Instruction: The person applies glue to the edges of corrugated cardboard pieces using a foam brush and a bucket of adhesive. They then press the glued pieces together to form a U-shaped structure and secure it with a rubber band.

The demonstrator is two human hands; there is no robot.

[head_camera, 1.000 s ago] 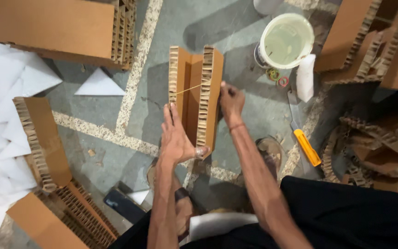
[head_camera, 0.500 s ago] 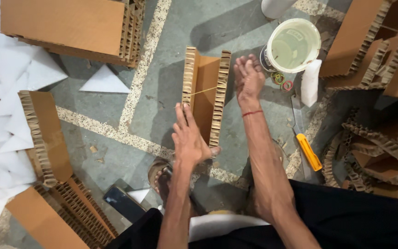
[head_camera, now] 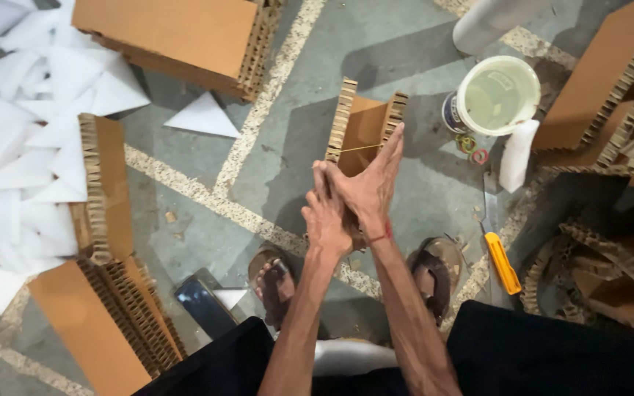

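Observation:
A folded piece of honeycomb cardboard (head_camera: 361,125) stands on the floor in front of me, its two ribbed walls facing each other. A thin yellow rubber band (head_camera: 357,149) stretches across its open side. My left hand (head_camera: 326,220) presses flat against the near end of the piece. Crossing over it, my right hand (head_camera: 370,183) has its fingers reaching up along the right wall to the band; a red thread circles that wrist. The hands overlap and hide the near end of the piece.
A white lidded bucket (head_camera: 497,95), loose rubber bands (head_camera: 471,147) and a yellow utility knife (head_camera: 503,262) lie to the right. Honeycomb cardboard blocks sit at the top (head_camera: 177,37), left (head_camera: 104,183) and right (head_camera: 610,88). White paper triangles (head_camera: 23,147) cover the left; a phone (head_camera: 203,308) lies near my sandalled feet (head_camera: 277,282).
My right hand has come back from the far right wall near the bucket and now lies across my left hand. The cardboard piece sits closer and more upright in view.

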